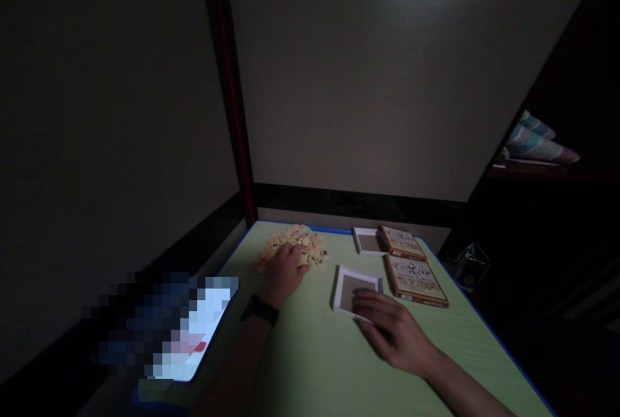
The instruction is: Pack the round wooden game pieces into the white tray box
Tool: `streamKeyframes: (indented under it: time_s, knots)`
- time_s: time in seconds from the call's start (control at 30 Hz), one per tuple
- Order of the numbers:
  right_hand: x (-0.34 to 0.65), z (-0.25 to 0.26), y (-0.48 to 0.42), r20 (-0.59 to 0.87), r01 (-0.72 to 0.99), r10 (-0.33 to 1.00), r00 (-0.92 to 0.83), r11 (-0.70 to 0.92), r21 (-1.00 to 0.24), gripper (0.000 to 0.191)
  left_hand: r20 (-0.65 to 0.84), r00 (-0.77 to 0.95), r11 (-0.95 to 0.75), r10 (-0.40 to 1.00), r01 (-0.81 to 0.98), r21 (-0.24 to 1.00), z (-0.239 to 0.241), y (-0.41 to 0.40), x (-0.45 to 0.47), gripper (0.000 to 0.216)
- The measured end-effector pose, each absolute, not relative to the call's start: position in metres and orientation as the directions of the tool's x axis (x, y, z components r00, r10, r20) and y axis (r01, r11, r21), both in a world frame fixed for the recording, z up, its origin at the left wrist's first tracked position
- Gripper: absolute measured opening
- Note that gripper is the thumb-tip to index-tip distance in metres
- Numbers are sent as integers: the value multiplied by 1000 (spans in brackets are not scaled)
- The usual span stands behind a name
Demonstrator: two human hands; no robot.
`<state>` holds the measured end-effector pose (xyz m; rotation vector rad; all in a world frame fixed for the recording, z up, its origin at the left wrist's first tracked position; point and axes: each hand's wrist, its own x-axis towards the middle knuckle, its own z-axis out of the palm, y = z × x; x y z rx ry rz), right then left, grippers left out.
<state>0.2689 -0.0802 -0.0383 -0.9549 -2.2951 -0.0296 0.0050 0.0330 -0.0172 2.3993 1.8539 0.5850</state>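
My left hand [284,275], with a dark band at the wrist, reaches into a pile of round, pale Chinese chess pieces [295,235]. Its thumb stands apart from the fingers; the fingertips are partly hidden among the pieces. No piece shows lifted in it. My right hand [400,330] is at a shallow white box tray [341,291] with a grey-brown bottom. Its fingers reach over the near right corner into the tray, and the thumb lies outside the near wall, so the hand holds that edge. No pieces show in the visible part of the tray.
Two printed, orange-edged boxes [416,280] lie at the right, beside a second white tray [371,241] at the back. On the left is a lit screen [208,320], partly pixelated. The green table [310,365] has a blue edge and stands near the walls.
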Motion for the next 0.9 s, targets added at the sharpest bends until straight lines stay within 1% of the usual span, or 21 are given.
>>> streamKeyframes:
  time_s: [0.13, 0.33, 0.4, 0.47, 0.5, 0.57, 0.63, 0.7, 0.77, 0.83, 0.9]
  knots:
    - [269, -34, -84, 601, 651, 633, -488, 723, -231, 21, 266, 237, -307, 934, 914, 264, -19, 33, 6, 35]
    - [272, -33, -81, 695, 677, 619, -366, 690, -257, 25, 222, 257, -313, 941, 909, 274, -13, 30, 10, 31]
    - [267, -26, -73, 696, 693, 634, -336, 667, -273, 27, 218, 267, -321, 939, 907, 274, -12, 29, 11, 29]
    - [257, -14, -59, 648, 713, 679, -346, 639, -289, 30, 215, 277, -330, 937, 903, 275, -13, 29, 12, 28]
    - [250, -6, -49, 600, 723, 713, -364, 622, -300, 33, 214, 279, -332, 936, 901, 280, -13, 30, 12, 29]
    - [233, 8, -24, 466, 770, 792, -393, 561, -305, 35, 219, 272, -329, 937, 897, 296, -14, 31, 12, 31]
    - [215, 18, 2, 304, 821, 863, -402, 487, -298, 25, 231, 246, -312, 941, 895, 318, -14, 32, 11, 33]
    - [197, 22, 25, 168, 851, 896, -412, 444, -280, 24, 236, 220, -292, 946, 896, 335, -13, 34, 8, 31]
    - [183, 21, 42, 145, 850, 895, -422, 446, -279, 30, 232, 213, -286, 949, 892, 350, -12, 35, 5, 25]
    - [172, 16, 51, 156, 838, 883, -442, 469, -279, 36, 228, 223, -296, 948, 881, 368, -10, 36, 1, 21]
    - [166, 9, 54, 162, 824, 868, -468, 496, -275, 35, 223, 238, -311, 945, 867, 389, -9, 37, -1, 20]
